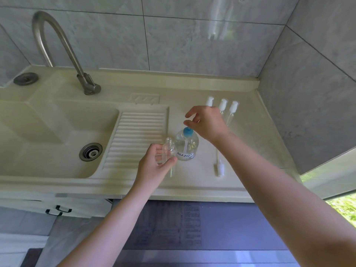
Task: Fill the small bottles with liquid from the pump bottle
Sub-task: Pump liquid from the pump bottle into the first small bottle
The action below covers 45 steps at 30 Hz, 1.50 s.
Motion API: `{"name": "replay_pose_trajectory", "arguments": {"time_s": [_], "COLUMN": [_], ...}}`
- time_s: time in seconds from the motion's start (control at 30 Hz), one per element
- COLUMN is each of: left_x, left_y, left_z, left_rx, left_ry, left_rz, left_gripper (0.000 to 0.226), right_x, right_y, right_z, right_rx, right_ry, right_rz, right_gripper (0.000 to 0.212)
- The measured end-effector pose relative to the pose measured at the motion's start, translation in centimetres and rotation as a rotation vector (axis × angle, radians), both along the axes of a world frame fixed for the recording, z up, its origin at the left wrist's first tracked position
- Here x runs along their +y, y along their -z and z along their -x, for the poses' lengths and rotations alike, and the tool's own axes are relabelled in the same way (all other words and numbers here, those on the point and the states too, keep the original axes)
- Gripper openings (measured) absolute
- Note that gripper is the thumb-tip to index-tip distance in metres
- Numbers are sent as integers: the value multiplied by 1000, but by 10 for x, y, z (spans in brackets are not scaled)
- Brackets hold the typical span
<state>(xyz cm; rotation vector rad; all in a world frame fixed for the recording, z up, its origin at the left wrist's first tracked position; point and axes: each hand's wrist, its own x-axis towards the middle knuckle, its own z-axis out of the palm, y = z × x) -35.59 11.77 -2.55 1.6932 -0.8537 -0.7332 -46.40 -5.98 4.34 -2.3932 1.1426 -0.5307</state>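
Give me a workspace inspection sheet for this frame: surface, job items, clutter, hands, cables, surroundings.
Surface: pale counter with a ribbed drainboard and a sink on the left.
Job items: clear pump bottle with a blue top stands upright on the counter; an uncapped small bottle is held beside it; three capped small bottles stand behind; a loose spray cap with tube lies to the right.
Clutter: nothing seen.
Hands: left hand grips the small bottle; right hand is open above the pump top.
Cables: nothing seen.
Surroundings: metal faucet, grey tiled wall, window edge at right.
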Motion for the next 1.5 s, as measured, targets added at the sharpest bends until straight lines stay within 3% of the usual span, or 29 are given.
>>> {"name": "replay_pose_trajectory", "arguments": {"time_s": [0.2, 0.33, 0.47, 0.73, 0.9, 1.03, 1.4, 1.5], "left_x": [-9, -13, -18, -29, -34, -41, -55, -57], "left_y": [-2, -2, 2, 6, 7, 8, 3, 2], "left_z": [-4, -6, -10, -13, -18, -23, -29, -30], "left_rx": [-35, -35, -21, -40, -107, -154, -305, -335], "left_ry": [18, 29, 19, 35, 56, 28, 38, 53], "left_rz": [-10, -34, -43, -36, -51, -48, -6, 0], "left_gripper": [29, 31, 31, 29, 33, 35, 37, 38], "right_x": [2, -4, -15, -21, -10, -9, -14, -14], "right_y": [-10, -23, -20, -5, 20, 32, 26, 20], "right_z": [-13, 0, 15, 23, 18, 19, 17, 14], "right_rx": [134, 147, 184, 89, -148, -276, -325, -325], "right_ry": [32, -58, -216, -289, -205, -193, -183, -129], "right_rz": [-127, -406, -388, -487, -429, -508, -625, -656], "right_gripper": [9, 33, 30, 8, 11, 10, 5, 12]}}
